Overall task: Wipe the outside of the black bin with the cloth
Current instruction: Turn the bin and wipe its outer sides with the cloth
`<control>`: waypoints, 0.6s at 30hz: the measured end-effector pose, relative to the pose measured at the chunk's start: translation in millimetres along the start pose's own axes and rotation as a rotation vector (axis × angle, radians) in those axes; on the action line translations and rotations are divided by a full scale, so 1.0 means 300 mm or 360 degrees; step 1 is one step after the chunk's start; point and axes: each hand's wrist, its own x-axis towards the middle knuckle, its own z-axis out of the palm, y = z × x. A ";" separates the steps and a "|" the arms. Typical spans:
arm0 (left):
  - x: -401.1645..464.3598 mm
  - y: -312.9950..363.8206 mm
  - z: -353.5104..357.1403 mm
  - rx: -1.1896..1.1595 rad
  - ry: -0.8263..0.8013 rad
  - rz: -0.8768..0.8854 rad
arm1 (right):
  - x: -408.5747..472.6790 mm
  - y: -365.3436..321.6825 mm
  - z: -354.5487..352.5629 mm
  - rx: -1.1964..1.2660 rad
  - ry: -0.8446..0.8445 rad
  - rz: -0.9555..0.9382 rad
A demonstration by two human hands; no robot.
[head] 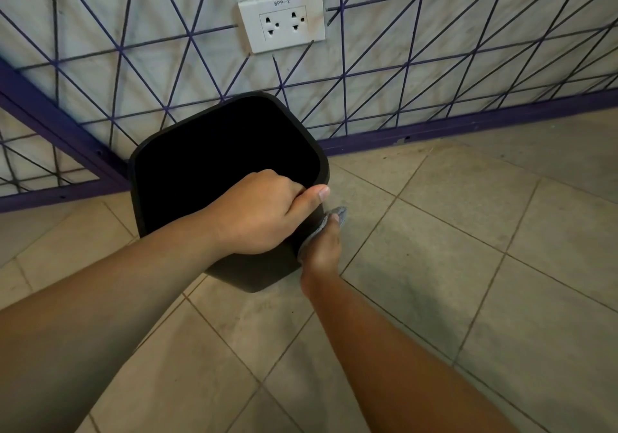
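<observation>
The black bin stands open-topped on the tiled floor by the wall, tilted a little. My left hand grips its near right rim, fingers inside and thumb along the rim's outer edge. My right hand presses a grey cloth flat against the bin's right outer side, just below the rim. Only a strip of the cloth shows between my hand and the bin. The bin's inside is dark and nothing shows in it.
A wall with a purple line pattern rises right behind the bin, with a white double socket above it. A purple skirting runs along the floor. Beige floor tiles spread to the right and towards me.
</observation>
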 end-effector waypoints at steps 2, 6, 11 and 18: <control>0.000 -0.003 -0.001 0.0002 -0.0004 -0.0001 | -0.007 -0.016 0.014 0.0041 -0.0032 0.0001; 0.005 -0.013 -0.004 -0.0072 -0.0020 0.0016 | -0.110 0.012 0.044 0.0025 -0.0081 -0.0316; -0.002 -0.003 -0.002 -0.0025 -0.0012 -0.0002 | -0.011 -0.001 0.000 0.0045 0.0002 0.0018; -0.002 -0.004 -0.002 -0.0046 -0.0007 0.0001 | -0.034 0.009 -0.006 0.0032 0.0015 0.0047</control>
